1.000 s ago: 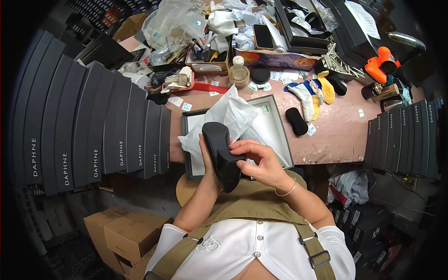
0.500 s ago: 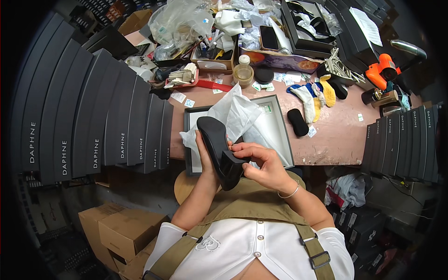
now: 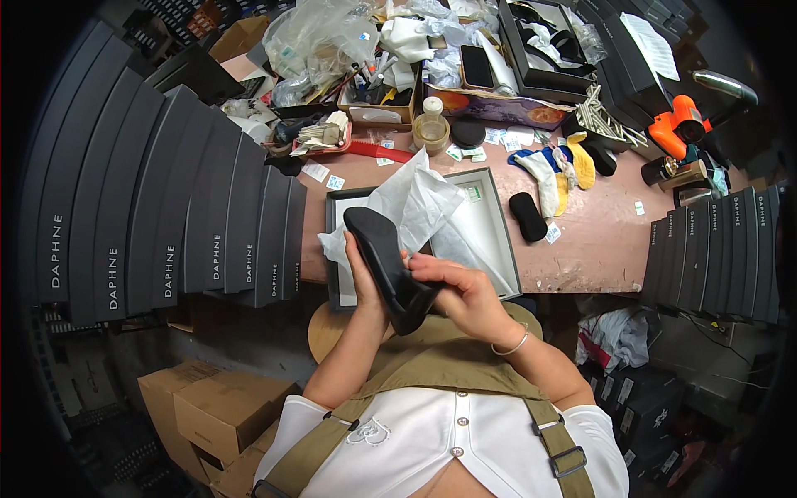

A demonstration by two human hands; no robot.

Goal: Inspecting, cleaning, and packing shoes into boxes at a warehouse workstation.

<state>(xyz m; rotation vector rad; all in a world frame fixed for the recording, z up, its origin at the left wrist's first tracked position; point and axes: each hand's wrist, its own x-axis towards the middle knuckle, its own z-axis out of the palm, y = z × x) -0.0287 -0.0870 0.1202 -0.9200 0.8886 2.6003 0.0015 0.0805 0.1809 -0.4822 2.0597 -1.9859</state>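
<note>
A black high-heeled shoe (image 3: 375,249) is held up in front of my body, its sole side partly turned up and its toe pointing away from me. My left hand (image 3: 365,282) is closed around the side of the shoe. At the heel end, the bent fingers and thumb of my right hand (image 3: 469,300) grip the heel, which they partly cover. Beyond the shoe, on the table, lies an open dark grey shoe box (image 3: 501,224). White tissue paper (image 3: 422,197) sticks up out of it, right behind the shoe.
Tall stacks of dark shoe boxes stand at left (image 3: 154,199) and right (image 3: 706,249). On the pink table (image 3: 594,257) are a black oval pad (image 3: 528,217), yellow and white cloths (image 3: 548,178), a glue jar (image 3: 431,133) and a red-handled tool (image 3: 378,150). An orange heat gun (image 3: 677,129) stands far right.
The shoe has turned a little in my hands, so its heel shows less. My right hand's fingers have curled further over the heel. The box and tissue paper stay put.
</note>
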